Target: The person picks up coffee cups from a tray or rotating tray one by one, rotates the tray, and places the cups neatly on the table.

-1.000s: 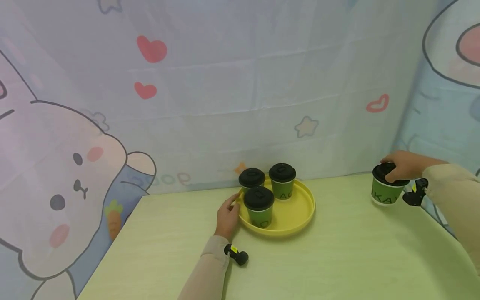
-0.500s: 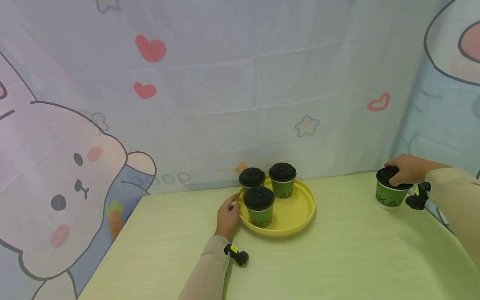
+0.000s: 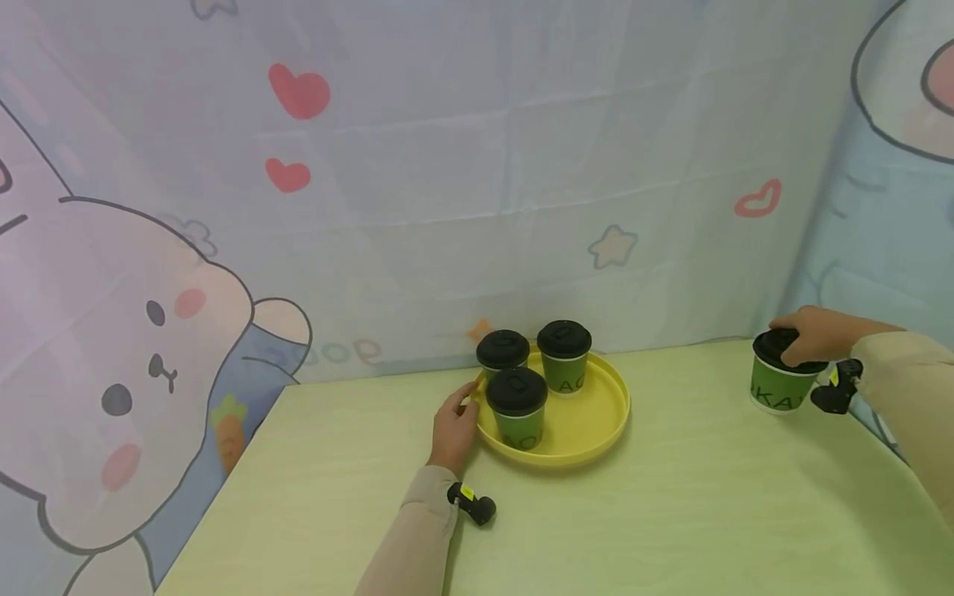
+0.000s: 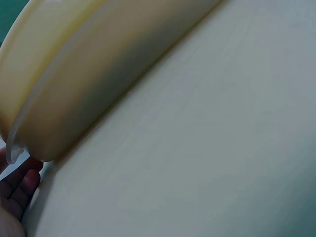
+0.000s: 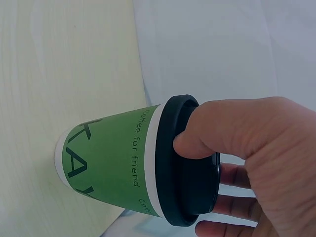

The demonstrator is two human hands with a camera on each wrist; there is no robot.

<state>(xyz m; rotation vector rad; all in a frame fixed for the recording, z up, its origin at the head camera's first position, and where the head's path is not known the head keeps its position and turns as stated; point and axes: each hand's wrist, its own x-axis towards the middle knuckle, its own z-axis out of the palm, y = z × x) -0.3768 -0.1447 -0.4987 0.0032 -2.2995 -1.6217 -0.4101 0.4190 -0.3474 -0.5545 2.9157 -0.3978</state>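
Note:
On the right of the head view, my right hand (image 3: 818, 333) holds a green paper coffee cup (image 3: 778, 387) from above by its black lid (image 5: 183, 168). In the right wrist view the thumb presses on the lid, with other fingers at its far side. The cup is upright near the table's right edge. My left hand (image 3: 453, 430) grips the left rim of a round yellow tray (image 3: 585, 430), and its fingertips (image 4: 32, 175) show at the rim in the left wrist view. Three similar lidded cups stand on the tray: front (image 3: 519, 426), back left (image 3: 503, 349) and back right (image 3: 564, 372).
The pale yellow-green table (image 3: 671, 513) extends in front of the tray and between it and the held cup. A printed cloth (image 3: 417, 207) with hearts and a rabbit hangs along the back edge and down the sides.
My right hand has shifted slightly to the right with the cup. The left hand and the tray with its cups have stayed in place, while the head view has tilted a little.

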